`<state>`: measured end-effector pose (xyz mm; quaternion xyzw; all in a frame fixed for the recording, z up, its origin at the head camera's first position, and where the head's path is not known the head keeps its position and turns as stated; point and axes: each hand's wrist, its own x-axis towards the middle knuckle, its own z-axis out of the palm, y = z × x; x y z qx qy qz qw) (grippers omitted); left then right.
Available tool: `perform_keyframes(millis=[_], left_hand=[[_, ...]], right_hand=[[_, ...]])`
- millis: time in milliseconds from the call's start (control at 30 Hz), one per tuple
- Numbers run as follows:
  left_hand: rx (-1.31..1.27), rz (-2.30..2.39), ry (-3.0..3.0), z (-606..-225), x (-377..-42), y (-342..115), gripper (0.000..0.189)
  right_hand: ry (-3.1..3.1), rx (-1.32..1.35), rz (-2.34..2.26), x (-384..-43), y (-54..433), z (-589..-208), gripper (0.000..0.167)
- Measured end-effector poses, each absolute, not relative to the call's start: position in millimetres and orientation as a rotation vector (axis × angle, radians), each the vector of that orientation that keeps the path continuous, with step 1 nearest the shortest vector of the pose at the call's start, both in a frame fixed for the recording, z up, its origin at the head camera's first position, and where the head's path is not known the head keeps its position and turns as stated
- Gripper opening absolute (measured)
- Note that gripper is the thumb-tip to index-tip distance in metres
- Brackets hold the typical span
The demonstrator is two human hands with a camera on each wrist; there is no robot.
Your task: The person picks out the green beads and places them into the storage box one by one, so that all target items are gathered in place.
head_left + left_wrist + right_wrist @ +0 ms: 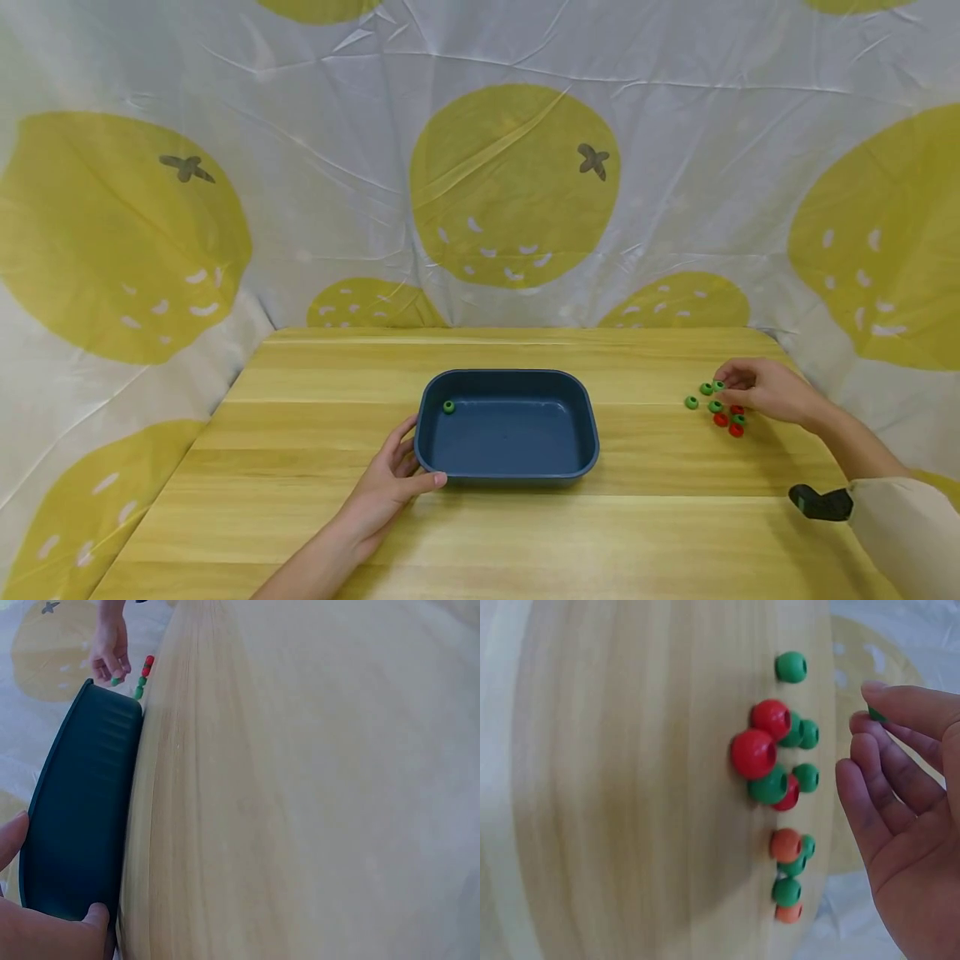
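Note:
A dark blue plastic basin [506,477] rests on the wooden table, with one green bead [448,407] inside near its left wall. My left hand [384,493] grips the basin's near left corner, thumb along the front and fingers against the left side. Off to the right, my right hand [772,390] pinches a green bead [877,714] between thumb and index finger, above the table. Below and beside it lies a loose group of beads with holes: several green beads [790,667], red beads [753,754] and orange beads [786,845]. The right hand hides the orange ones in the head view.
The wooden table [300,467] ends at a cloth backdrop [345,183] printed with yellow fruit, which also hangs along both sides. A black strap end [821,503] sticks out by the right sleeve [900,525]. Bare wood lies between the basin and the beads.

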<state>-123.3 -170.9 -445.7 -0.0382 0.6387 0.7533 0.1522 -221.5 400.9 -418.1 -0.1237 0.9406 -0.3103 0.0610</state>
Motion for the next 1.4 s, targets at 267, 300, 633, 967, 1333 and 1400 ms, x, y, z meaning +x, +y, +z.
perform_keyframes(millis=[267, 300, 633, 967, 1333, 1400], left_hand=[[-0.101, 2.154, 1.837, -446.0, -121.9, -171.0, 0.095], [-0.1, 2.152, 1.836, -445.8, -121.8, -170.9, 0.095], [-0.102, 2.16, 1.829, -447.7, -122.3, -169.4, 0.096], [-0.107, 2.157, 1.823, -448.8, -123.1, -166.8, 0.094], [-0.104, 2.163, 1.815, -448.2, -123.2, -169.9, 0.095], [-0.106, 2.162, 1.817, -448.2, -123.3, -170.4, 0.095]], right_hand=[[2.82, -0.445, -0.928, -232.7, 373.1, -407.8, 0.021], [2.82, -0.454, -0.926, -234.0, 369.6, -407.0, 0.02], [2.796, -0.611, -0.926, -247.9, 340.1, -396.7, 0.018], [2.781, -0.674, -0.898, -254.5, 320.2, -387.3, 0.016], [2.733, -0.779, -0.901, -262.6, 289.4, -382.8, 0.015], [2.727, -0.793, -0.895, -263.7, 284.8, -382.4, 0.014]])
